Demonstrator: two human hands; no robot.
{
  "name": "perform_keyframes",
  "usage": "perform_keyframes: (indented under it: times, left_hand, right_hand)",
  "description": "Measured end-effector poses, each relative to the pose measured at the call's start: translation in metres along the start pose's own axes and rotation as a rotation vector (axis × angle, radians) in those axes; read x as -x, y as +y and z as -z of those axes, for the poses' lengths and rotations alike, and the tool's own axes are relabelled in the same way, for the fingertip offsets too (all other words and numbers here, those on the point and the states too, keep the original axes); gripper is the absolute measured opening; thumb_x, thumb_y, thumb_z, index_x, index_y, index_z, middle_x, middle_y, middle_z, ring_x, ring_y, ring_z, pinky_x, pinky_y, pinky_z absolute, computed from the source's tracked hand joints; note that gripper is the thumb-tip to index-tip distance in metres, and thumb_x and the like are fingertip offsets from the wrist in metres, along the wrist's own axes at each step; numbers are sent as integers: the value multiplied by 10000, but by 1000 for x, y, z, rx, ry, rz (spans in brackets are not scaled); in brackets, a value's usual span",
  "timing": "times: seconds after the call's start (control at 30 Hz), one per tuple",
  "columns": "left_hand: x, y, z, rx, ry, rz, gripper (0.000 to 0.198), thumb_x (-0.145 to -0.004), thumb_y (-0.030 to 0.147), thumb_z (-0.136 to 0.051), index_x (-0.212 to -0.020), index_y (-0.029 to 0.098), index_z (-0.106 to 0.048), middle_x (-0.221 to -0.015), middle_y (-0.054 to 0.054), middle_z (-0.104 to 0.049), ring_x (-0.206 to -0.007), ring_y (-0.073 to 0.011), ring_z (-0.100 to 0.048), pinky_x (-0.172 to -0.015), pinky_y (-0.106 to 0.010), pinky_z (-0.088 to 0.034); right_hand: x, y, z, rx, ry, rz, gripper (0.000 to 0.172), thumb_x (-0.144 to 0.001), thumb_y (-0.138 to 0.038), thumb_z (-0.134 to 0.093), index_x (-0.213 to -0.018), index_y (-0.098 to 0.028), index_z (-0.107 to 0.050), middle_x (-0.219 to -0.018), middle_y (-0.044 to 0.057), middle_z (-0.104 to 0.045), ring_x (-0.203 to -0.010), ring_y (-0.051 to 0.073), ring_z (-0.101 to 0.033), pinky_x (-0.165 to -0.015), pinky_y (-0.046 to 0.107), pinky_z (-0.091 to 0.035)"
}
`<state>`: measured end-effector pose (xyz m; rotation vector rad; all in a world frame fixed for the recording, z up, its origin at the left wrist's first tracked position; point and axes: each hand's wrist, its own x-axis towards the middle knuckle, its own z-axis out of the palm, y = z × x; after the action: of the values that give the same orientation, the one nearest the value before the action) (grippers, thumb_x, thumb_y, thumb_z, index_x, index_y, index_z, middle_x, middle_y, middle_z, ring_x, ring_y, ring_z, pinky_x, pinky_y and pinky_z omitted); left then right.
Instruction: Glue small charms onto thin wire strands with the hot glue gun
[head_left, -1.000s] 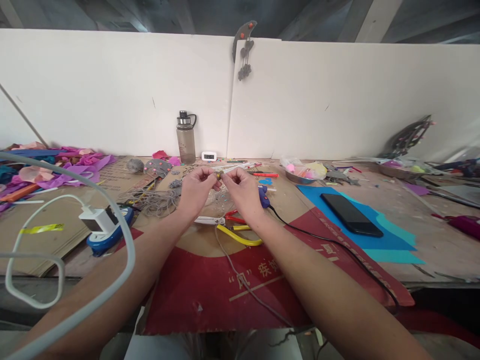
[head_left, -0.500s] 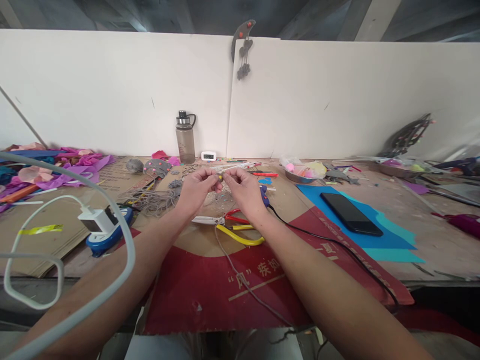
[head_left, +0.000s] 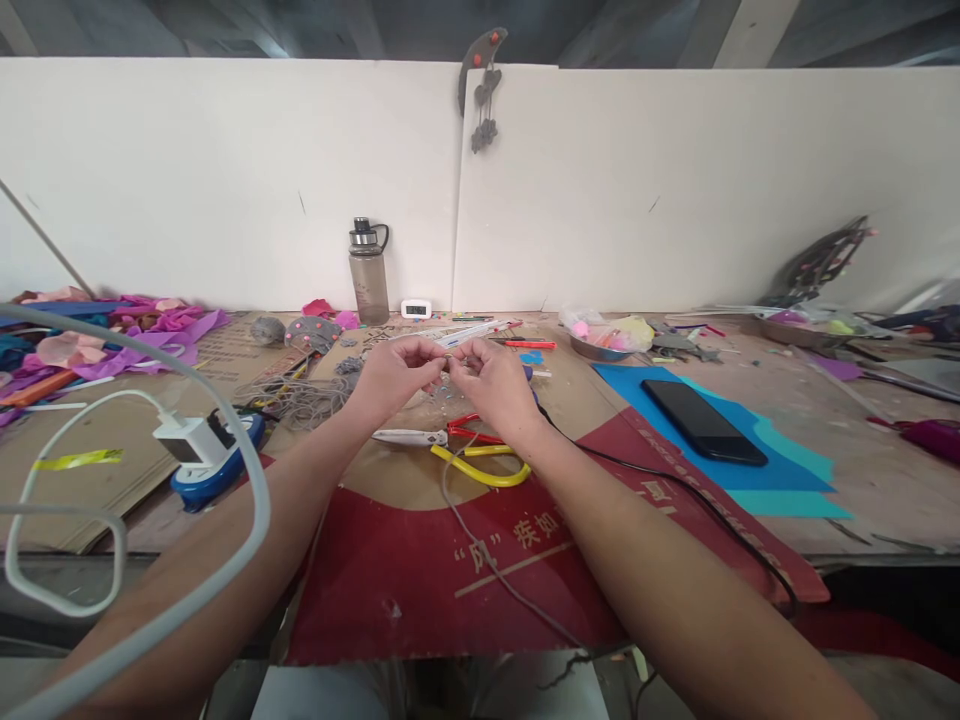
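Fingertips of my left hand point(head_left: 397, 378) and my right hand point(head_left: 491, 388) meet over the cardboard, both closed in a pinch. Between them is something tiny, mostly hidden by the fingers. Under my right hand lie scissors with silver blades point(head_left: 411, 437) and red handles point(head_left: 472, 430). Yellow handles point(head_left: 487, 478) of another hand tool curve just in front of these. A thin grey cord point(head_left: 491, 568) runs from beneath my right hand across the red print toward my lap. Behind my right hand a blue tool with a black cable point(head_left: 660, 478) is partly covered.
Left are tangled grey cord point(head_left: 311, 400), a blue power strip point(head_left: 214, 485) with a white charger point(head_left: 187, 440), and colourful scraps point(head_left: 161, 340). A bottle point(head_left: 368, 275) stands at the back. Right, a phone point(head_left: 703, 422) rests on blue sheets point(head_left: 772, 478). A white cable point(head_left: 259, 500) loops close in front.
Both hands stay pinched together, with the fingers shifted slightly; the small yellow bit between them is now mostly covered. The upper part of the grey cord has swung toward my right hand.
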<state>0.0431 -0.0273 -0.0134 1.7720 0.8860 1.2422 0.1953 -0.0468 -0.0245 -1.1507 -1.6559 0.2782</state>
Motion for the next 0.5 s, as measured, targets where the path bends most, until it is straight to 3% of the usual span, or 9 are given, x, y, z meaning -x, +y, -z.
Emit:
perform_keyframes:
  times: [0.17,0.37,0.5]
  left_hand:
    - [-1,-1,5,-197,26,-68,119,-622,133,-688,-725,186,-713,-655,-17,-665,-567,-111,-571,-548,-208,-415]
    - [-3,-3,12,-220,-71,-17,78,-645,168,-684,-719,189,-695,-609,-20,-660,-563,-139,-612,-543,-223,-446]
    - [-6,-3,10,-191,-32,84,61,-675,188,-647,-725,156,-635,-576,-22,-653,-508,-131,-607,-536,-236,-478]
  right_hand:
    - [2,-1,1,107,-8,57,108,-783,-240,-526,-738,-189,-610,-609,-15,-523,-586,131,-435,-610,264,-325]
    - [2,4,0,92,-83,39,128,-809,-261,-532,-738,-184,-606,-637,-7,-544,-612,136,-454,-618,266,-324]
    - [2,7,0,13,-107,28,102,-829,-267,-512,-843,-186,-571,-642,-23,-518,-618,136,-459,-620,261,-346]
